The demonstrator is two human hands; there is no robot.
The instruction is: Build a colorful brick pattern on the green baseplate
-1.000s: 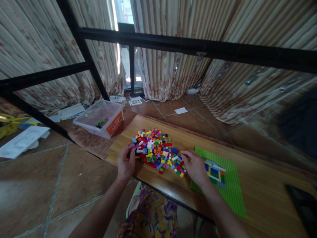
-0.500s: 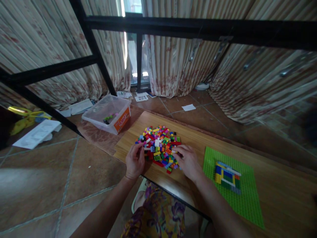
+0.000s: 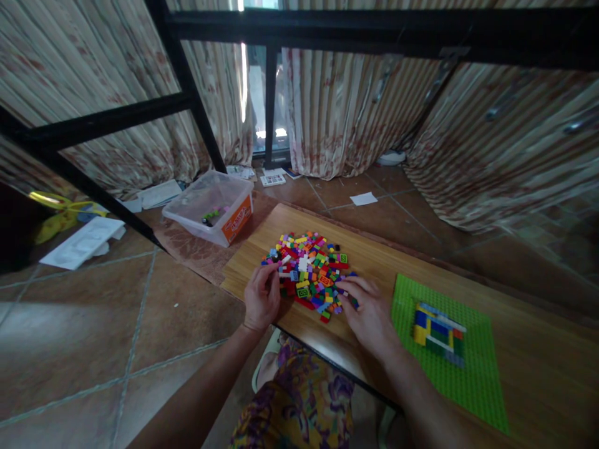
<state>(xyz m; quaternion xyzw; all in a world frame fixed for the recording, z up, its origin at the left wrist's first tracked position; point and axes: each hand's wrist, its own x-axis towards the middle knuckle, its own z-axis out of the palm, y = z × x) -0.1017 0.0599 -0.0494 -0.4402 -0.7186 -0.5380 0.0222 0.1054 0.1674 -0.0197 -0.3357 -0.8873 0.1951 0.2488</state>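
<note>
A heap of small, mixed-colour building bricks (image 3: 311, 265) lies on the wooden table. My left hand (image 3: 262, 298) is at the heap's left edge, thumb and fingers pinched together; what is between the tips, if anything, is too small to make out. On the other side, my right hand (image 3: 367, 312) reaches over the heap's right edge. Its fingers are stretched out, with a gap to the thumb, near some blue bricks. Right of that hand is a green baseplate (image 3: 472, 386), bearing a low, roughly rectangular brick build (image 3: 438, 333) in blue, yellow, white, green and grey.
The wooden table (image 3: 528, 349) runs off to the right. Beyond its left end stands a clear plastic bin (image 3: 201, 227) with a few pieces inside. A white moulded tray (image 3: 82, 243) and papers lie on the tiled floor. Dark metal bars (image 3: 374, 28) and curtains stand behind.
The view has shifted slightly. My right hand has moved a little off the light piece near its fingertips towards the blue bricks at the heap's right edge. My left hand keeps its pinch.
</note>
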